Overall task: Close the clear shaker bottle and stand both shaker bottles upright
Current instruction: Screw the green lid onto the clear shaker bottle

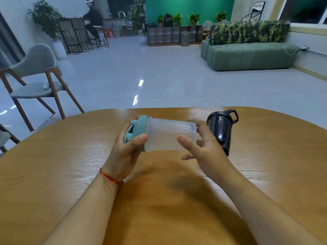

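The clear shaker bottle (pixel 168 135) lies sideways in the air above the wooden table (pixel 70 174), its teal lid (pixel 139 133) pointing left. My left hand (pixel 123 149) grips the lid end, thumb across the rim and fingers behind the lid. At the bottle's base end, my right hand (pixel 200 144) has its fingers spread, fingertips touching or almost touching the base. The black shaker bottle (pixel 222 129) stands upright just behind my right hand, its lid and carry loop on top. The right hand hides its lower front.
The table's far edge runs just behind the bottles. A grey chair (pixel 37 75) with wooden legs stands off the left corner. Beyond is tiled floor, a green sofa (pixel 251 55) at the right, and a seated person (pixel 92 20) far back left.
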Demonstrator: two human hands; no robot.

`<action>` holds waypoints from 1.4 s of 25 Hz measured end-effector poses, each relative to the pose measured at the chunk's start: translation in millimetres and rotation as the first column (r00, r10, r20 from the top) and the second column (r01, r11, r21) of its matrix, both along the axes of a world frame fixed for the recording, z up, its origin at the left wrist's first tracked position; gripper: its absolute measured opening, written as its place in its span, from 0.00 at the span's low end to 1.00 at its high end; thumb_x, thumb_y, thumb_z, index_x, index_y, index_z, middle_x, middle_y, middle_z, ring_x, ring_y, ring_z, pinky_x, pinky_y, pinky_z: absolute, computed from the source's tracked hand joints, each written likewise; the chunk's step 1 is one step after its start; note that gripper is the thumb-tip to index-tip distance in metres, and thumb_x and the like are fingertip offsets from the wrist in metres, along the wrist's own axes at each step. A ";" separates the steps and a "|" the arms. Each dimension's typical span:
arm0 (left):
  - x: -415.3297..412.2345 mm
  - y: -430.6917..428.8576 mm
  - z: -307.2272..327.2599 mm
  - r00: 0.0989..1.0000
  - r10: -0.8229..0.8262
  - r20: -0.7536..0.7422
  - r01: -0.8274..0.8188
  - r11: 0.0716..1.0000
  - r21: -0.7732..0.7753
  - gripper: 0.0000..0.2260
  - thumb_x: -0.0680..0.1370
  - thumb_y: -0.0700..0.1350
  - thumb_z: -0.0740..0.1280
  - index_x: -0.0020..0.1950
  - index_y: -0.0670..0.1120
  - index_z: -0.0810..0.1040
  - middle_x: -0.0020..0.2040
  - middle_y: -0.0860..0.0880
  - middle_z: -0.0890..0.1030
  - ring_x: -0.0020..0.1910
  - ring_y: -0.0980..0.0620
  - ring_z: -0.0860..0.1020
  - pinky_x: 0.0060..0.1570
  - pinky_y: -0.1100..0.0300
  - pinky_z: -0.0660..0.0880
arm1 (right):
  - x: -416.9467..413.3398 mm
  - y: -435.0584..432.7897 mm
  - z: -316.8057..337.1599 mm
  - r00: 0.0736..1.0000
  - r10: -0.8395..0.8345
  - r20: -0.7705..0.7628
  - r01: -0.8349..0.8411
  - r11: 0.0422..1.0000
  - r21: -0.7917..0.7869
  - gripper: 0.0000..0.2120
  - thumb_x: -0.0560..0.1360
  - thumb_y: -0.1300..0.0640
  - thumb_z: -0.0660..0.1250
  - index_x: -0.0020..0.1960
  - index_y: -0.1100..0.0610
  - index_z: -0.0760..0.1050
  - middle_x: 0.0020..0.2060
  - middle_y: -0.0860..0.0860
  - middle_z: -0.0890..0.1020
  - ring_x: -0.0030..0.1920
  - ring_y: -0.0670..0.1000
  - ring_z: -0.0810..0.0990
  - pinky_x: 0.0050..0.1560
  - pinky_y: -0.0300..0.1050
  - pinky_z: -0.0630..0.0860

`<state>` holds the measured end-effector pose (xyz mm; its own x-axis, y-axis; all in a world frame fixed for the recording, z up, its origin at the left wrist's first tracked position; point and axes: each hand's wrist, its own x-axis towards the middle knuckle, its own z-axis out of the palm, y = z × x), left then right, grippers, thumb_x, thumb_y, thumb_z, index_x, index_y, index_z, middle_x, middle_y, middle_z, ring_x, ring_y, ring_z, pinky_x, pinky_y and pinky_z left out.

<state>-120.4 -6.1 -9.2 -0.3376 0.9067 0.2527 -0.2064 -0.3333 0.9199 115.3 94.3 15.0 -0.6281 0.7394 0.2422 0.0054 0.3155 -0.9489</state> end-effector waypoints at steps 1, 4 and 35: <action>-2.1 -0.6 0.8 1.000 0.006 -0.014 -0.006 1.000 0.004 0.36 0.74 0.46 0.75 0.79 0.38 0.68 0.67 0.29 0.75 0.64 0.36 0.79 0.57 0.45 0.81 | -6.2 -3.2 -1.2 1.000 -0.007 -0.010 0.007 0.999 -0.032 0.33 0.77 0.39 0.76 0.78 0.38 0.68 0.63 0.29 0.73 0.52 0.52 0.89 0.43 0.30 0.81; -4.3 -0.6 -0.7 0.999 -0.014 -0.047 0.014 1.000 0.003 0.35 0.74 0.47 0.75 0.79 0.38 0.68 0.68 0.28 0.74 0.64 0.37 0.78 0.57 0.47 0.81 | -9.1 -6.4 -8.1 1.000 0.010 -0.026 -0.011 0.999 -0.040 0.32 0.79 0.45 0.76 0.79 0.39 0.66 0.60 0.32 0.79 0.51 0.48 0.89 0.45 0.30 0.81; 2.5 -6.0 12.6 0.990 -0.131 0.049 0.138 0.964 -0.226 0.39 0.69 0.59 0.82 0.75 0.43 0.76 0.60 0.44 0.84 0.56 0.45 0.85 0.52 0.46 0.86 | 19.0 25.3 -25.0 0.993 0.104 0.061 -0.119 0.931 0.344 0.34 0.73 0.49 0.85 0.72 0.39 0.70 0.69 0.44 0.79 0.65 0.52 0.84 0.55 0.48 0.88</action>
